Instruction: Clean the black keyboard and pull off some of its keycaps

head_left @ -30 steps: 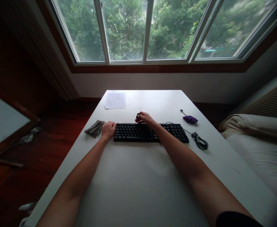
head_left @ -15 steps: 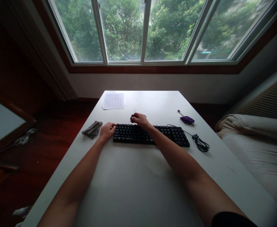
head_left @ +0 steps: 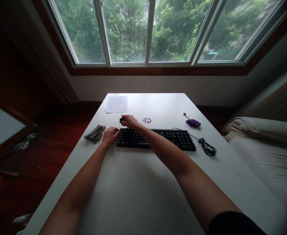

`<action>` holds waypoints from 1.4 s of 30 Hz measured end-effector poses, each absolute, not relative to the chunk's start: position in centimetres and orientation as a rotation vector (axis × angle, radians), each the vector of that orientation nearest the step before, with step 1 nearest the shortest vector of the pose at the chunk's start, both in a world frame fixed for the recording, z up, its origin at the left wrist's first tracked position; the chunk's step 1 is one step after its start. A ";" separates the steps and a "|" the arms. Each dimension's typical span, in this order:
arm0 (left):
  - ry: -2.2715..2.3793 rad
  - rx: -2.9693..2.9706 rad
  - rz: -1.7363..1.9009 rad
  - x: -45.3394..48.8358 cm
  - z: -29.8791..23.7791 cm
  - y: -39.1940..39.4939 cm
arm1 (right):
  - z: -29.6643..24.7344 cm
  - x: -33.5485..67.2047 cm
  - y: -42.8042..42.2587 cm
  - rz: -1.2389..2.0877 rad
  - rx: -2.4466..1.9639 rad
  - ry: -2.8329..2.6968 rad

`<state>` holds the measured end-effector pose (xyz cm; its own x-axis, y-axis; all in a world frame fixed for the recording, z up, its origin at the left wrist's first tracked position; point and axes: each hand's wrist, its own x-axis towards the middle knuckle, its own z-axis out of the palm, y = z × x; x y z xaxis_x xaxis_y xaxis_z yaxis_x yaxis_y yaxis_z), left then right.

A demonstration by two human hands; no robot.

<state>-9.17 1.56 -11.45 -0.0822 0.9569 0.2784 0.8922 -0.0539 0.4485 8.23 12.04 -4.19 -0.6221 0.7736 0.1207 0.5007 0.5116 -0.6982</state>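
A black keyboard (head_left: 168,138) lies flat across the white table. My left hand (head_left: 111,133) is closed on its upper left corner, fingers curled, thumb tucked in. In my right hand (head_left: 130,121) is a keycap puller (head_left: 121,120), a small black grip with thin wires at both ends. The fingers pinch that grip just above the keyboard's top left keys, and the wire's lower end reaches down near the top row. Whether it touches a key, I cannot tell. My right forearm crosses over the middle of the keyboard and hides some keys.
Left of my left hand lies a grey cloth (head_left: 94,133). Beyond the keyboard are a printed paper (head_left: 117,104) and a small round item (head_left: 147,120). To the right sit a coiled cable (head_left: 208,148), a purple cloth (head_left: 193,123) and a small brush (head_left: 186,115).
My right hand has moved left with the keycap puller, from above the keyboard's middle-left to its top left corner. The round item now shows fully. My left hand stays at the corner.
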 end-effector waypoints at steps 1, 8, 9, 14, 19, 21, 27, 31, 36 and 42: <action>2.075 2.041 0.809 -9.2 -11.4 1.5 | -4.0 8.1 12.1 0.894 -1.052 -2.378; 2.097 2.040 0.799 -9.0 -11.3 1.3 | -3.5 7.7 10.8 0.446 -0.865 -2.642; 2.097 2.040 0.796 -9.0 -11.2 1.3 | -3.7 7.9 10.4 0.391 -0.849 -2.644; 2.091 2.026 0.799 -9.0 -11.2 1.3 | -4.7 9.6 9.3 0.464 -0.843 -2.560; 2.065 2.041 0.862 -9.0 -11.4 1.5 | -5.9 11.0 9.8 0.754 -0.877 -2.356; 2.039 2.034 0.893 -9.0 -11.6 1.6 | -6.2 11.0 10.0 0.821 -0.915 -2.278; 1.914 2.039 0.907 -9.0 -11.5 1.5 | -6.6 10.1 9.4 0.755 -1.017 -2.208; 1.892 2.042 0.927 -8.9 -11.5 1.4 | -6.7 10.0 9.3 0.719 -1.077 -2.161; 1.891 2.103 0.875 -9.0 -11.7 1.5 | -6.2 10.3 9.0 0.715 -1.041 -2.186; 1.920 2.151 0.811 -9.1 -12.0 1.8 | -5.3 9.8 8.3 0.690 -0.980 -2.225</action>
